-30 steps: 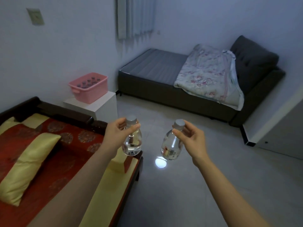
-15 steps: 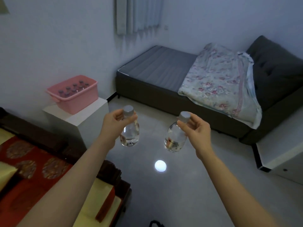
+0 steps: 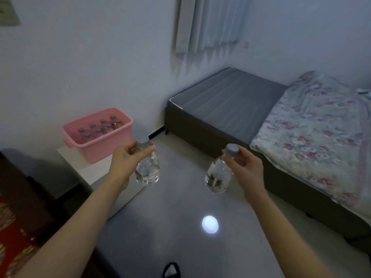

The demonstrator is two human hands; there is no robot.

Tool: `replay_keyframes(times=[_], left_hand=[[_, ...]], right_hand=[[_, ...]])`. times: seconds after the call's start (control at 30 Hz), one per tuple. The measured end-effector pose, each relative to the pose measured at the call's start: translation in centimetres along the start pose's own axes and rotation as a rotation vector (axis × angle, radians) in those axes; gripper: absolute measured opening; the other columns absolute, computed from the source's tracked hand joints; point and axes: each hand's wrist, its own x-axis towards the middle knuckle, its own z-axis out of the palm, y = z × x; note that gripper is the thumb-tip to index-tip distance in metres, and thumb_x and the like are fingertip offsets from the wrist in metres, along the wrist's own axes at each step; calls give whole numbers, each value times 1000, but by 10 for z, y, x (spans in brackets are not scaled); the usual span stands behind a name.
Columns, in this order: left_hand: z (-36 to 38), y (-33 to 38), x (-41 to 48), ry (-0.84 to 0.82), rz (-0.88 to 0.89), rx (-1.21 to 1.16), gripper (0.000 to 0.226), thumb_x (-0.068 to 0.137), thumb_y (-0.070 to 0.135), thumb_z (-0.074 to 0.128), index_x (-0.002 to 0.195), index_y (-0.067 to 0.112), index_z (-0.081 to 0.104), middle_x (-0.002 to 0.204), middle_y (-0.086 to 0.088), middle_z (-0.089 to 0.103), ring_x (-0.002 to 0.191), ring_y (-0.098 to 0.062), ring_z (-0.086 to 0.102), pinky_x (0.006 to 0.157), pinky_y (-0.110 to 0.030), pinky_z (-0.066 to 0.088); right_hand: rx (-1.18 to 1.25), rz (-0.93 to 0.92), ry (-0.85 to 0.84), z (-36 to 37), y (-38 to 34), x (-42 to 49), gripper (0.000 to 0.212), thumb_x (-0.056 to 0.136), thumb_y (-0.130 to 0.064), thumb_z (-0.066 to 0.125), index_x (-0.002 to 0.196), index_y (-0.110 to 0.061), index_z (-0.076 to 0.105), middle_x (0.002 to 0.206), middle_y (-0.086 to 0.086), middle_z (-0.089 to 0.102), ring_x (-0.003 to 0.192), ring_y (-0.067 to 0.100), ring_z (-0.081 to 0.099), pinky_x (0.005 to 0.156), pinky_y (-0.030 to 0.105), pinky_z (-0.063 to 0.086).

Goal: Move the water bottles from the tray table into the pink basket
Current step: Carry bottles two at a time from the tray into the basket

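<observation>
My left hand (image 3: 125, 159) grips a small clear water bottle (image 3: 148, 171) by its neck, just under the grey cap. My right hand (image 3: 247, 167) holds a second clear water bottle (image 3: 217, 177) the same way. Both bottles hang upright over the grey floor. The pink basket (image 3: 109, 146) stands on a white block (image 3: 84, 167) to the left of my left hand, a short way beyond it. Several capped bottles (image 3: 100, 128) stand upright inside the basket. The tray table is out of view.
A dark wooden couch with a red patterned cushion (image 3: 18, 233) fills the lower left. A low grey bed (image 3: 230, 101) with a floral quilt (image 3: 313, 127) runs along the right. A bright light spot (image 3: 209, 224) lies on the floor between my arms.
I have come closer to the pink basket, which now looks larger and sits just left of my left hand. Both hands still hold their bottles.
</observation>
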Motion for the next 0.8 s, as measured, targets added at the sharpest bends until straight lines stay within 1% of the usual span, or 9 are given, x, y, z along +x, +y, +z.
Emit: replay_keyframes(times=[0.07,0.17,0.23,0.3,0.4,0.47,0.57,0.67,0.8], left_hand=[[4,-2,38,21,8,-15,41,56,33,83,92,16,74,99,-9,71,90,-17,64,91,-32,47],[5,-3,106,69,17,-29,24,65,20,81,88,20,74,96,-4,73,88,-14,65,90,-31,48],[5,-1,145,96,52,-19,16,71,12,79,83,21,74,85,3,74,80,-10,65,82,-27,49],[7,2,182,144,54,-12,17,74,8,77,85,19,72,79,9,74,76,-6,66,78,-26,51],[3,3,228,205,35,2,20,74,8,78,90,19,72,90,3,75,86,-12,68,86,-30,53],[-7,1,264,259,26,-8,22,75,8,77,91,22,72,86,10,76,85,-7,69,86,-26,53],[-19,0,310,338,31,-25,25,76,8,76,100,16,72,88,11,75,83,-2,69,80,-20,54],[-32,-8,349,445,22,-12,30,76,11,77,105,15,72,100,5,75,88,-6,69,82,-23,53],[-56,-13,396,571,32,2,31,73,10,79,103,11,73,99,-1,75,89,-12,69,85,-29,53]], right_hand=[[24,-25,-16,15,7,45,38,80,-12,75,117,-18,66,108,0,72,104,15,67,96,44,52],[41,-24,-32,41,15,115,38,80,-11,75,117,-17,67,107,2,72,103,16,68,96,44,53],[46,-45,-76,59,11,160,37,81,-10,74,117,-16,66,107,1,72,101,13,68,94,39,54],[57,-57,-112,78,5,204,35,82,-11,73,115,-17,67,105,-1,72,98,8,68,90,32,54],[91,-45,-192,109,0,256,29,83,-10,71,108,-24,67,101,-5,72,94,3,68,81,21,53],[118,-58,-269,139,0,296,28,83,-9,70,100,-32,67,97,-8,72,91,2,68,78,18,53],[149,-95,-371,183,-3,350,28,84,-6,69,92,-33,68,91,-8,73,88,4,69,78,21,55],[164,-112,-485,233,1,406,25,84,-5,69,90,-29,69,84,-7,73,82,6,68,78,25,55],[175,-149,-623,299,5,471,26,79,-13,75,104,-17,70,101,3,74,97,18,69,91,37,53]])
